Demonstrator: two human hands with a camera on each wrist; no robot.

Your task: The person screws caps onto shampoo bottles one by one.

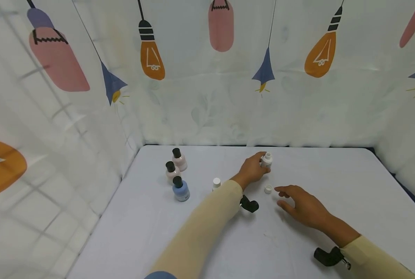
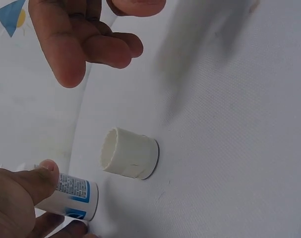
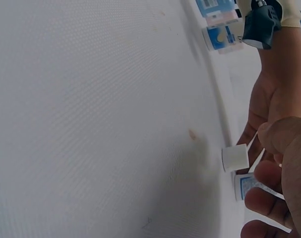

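Note:
My left hand point(image 1: 260, 166) reaches across the table and grips a small white bottle point(image 1: 267, 159) with a blue label point(image 2: 73, 194). The bottle stands upright with its neck uncapped. A white cap point(image 1: 268, 189) lies on the table just in front of it, open end sideways in the left wrist view point(image 2: 129, 153). My right hand point(image 1: 285, 197) hovers open just right of the cap, holding nothing. Its fingers point(image 2: 78, 42) point toward the cap but do not touch it. The cap also shows in the right wrist view point(image 3: 235, 158).
Two pink bottles point(image 1: 179, 159) point(image 1: 170, 171) and a blue bottle point(image 1: 181, 189), all black-capped, stand at the left. A small white capped bottle point(image 1: 216, 183) stands beside my left forearm. The white table point(image 1: 333, 170) is enclosed by a curtain printed with lamps point(image 1: 207, 77).

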